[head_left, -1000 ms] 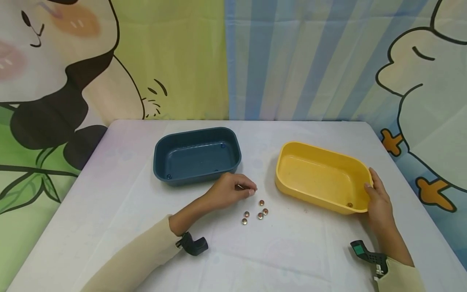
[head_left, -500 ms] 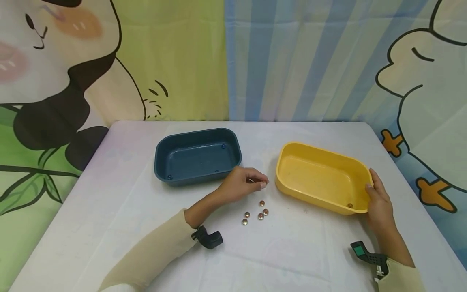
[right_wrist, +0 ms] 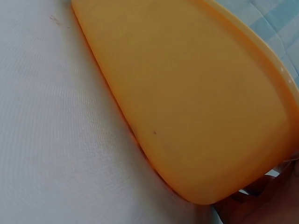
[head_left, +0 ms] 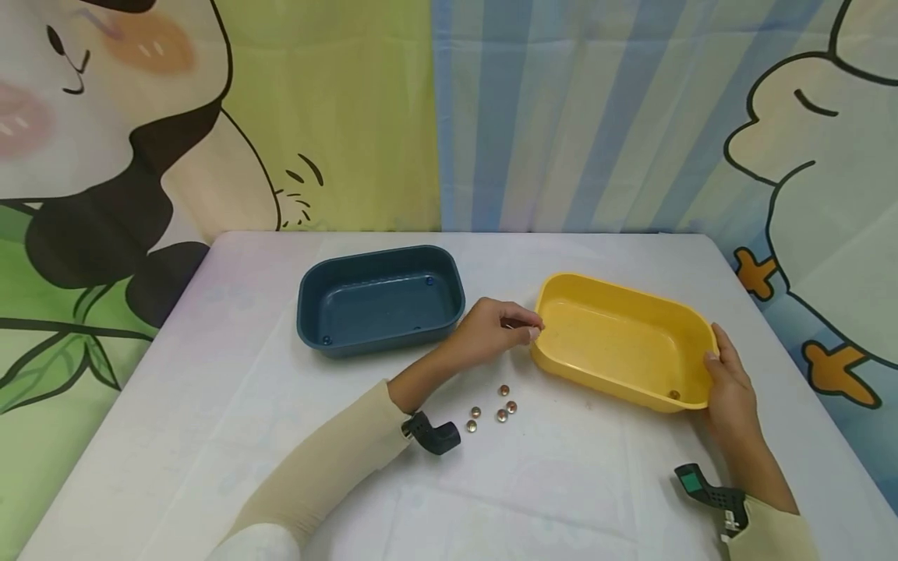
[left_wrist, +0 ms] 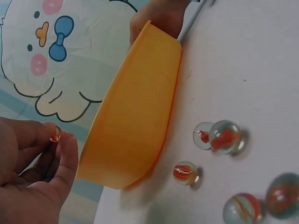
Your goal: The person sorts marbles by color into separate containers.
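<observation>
At the fingertips of the left hand (head_left: 494,331), a glass marble with an orange-red swirl (left_wrist: 56,134) is pinched against the thumb, a light hold that suits so small and slick a ball. Just there the yellow tub (head_left: 603,331) begins; whether the fingers touch its rim I cannot tell. Gripping the tub's opposite end, the right hand (head_left: 730,389) has its thumb at the rim, presumably to steady it. Near that thumb, inside the tub, lies a lone marble (head_left: 674,395). Closer to the person than the left hand, five loose marbles (head_left: 502,416) sit on the bench (head_left: 547,483), probably grouped for easy reach. Left of that hand stands the dark blue tub (head_left: 379,304), its few dark specks too small to name.
</observation>
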